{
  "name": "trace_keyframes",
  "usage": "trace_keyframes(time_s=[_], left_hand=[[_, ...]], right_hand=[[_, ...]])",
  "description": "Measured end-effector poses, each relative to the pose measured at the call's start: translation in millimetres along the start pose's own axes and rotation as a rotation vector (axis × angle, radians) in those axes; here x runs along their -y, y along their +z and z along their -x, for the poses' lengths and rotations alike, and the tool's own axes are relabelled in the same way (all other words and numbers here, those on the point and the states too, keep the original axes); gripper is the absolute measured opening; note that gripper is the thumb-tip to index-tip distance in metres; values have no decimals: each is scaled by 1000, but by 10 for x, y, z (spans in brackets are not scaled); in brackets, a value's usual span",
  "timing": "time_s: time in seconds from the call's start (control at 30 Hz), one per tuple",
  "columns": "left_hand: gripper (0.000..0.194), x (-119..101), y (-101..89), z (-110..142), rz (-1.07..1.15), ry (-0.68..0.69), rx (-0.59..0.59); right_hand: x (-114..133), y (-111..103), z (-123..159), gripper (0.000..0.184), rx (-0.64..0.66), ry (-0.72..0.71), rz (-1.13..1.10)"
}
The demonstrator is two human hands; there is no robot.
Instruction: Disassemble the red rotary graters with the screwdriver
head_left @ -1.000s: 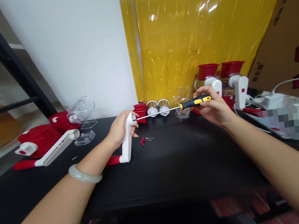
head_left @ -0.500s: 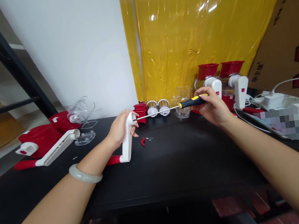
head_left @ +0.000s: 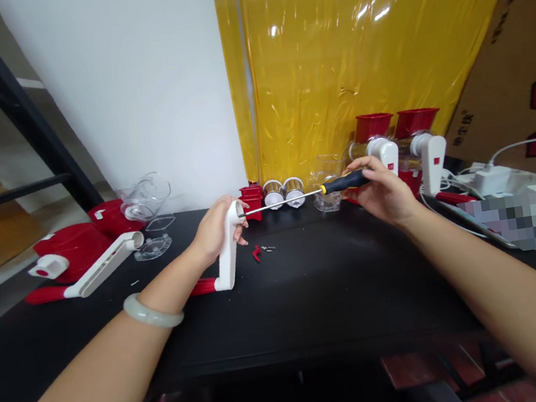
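My left hand (head_left: 217,231) is closed around the upper end of a white crank handle (head_left: 228,260), whose red grip (head_left: 204,286) points left near the tabletop. In my right hand (head_left: 380,188) is a screwdriver (head_left: 345,181) with a black and yellow handle, held almost level. Its long steel shaft reaches left, and the tip goes into the round opening at the crank's top; what it touches inside is hidden. Just right of the crank, a small red part (head_left: 256,254) and several small metal pieces (head_left: 268,249) lie on the black table (head_left: 314,314).
Red housings (head_left: 75,251) and another white crank (head_left: 108,267) lie at the left beside clear plastic parts (head_left: 146,201). Two drum graters (head_left: 284,193) stand at the back. Assembled red-and-white graters (head_left: 427,145), a white power strip (head_left: 492,179) and cables are at the right.
The screwdriver's handle has turned slightly in my right hand, and its yellow marks show less. My left hand and the crank have hardly moved.
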State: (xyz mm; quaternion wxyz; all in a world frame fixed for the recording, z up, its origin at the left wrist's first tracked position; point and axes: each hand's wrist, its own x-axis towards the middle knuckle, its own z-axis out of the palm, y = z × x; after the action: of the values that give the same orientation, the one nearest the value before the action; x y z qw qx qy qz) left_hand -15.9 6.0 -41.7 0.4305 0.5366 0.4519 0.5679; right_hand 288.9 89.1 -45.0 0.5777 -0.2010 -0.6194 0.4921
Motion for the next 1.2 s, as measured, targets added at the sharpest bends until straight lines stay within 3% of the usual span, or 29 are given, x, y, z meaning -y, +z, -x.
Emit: trace_keyframes(time_s=[0.13, 0.47, 0.77, 1.2], left_hand=[[26, -5, 11, 10, -7, -6, 4], [25, -10, 18, 19, -6, -17, 18], [23, -11, 23, 25, -18, -30, 15], [24, -1, 40, 25, -25, -50, 31]], right_hand=[[-50, -11, -44, 35, -104, 22, 139], [-122, 34, -77, 34, -172, -100, 47], [-145, -33, -115, 30, -263, -153, 124], [-143, 46, -74, 32, -201, -120, 73]])
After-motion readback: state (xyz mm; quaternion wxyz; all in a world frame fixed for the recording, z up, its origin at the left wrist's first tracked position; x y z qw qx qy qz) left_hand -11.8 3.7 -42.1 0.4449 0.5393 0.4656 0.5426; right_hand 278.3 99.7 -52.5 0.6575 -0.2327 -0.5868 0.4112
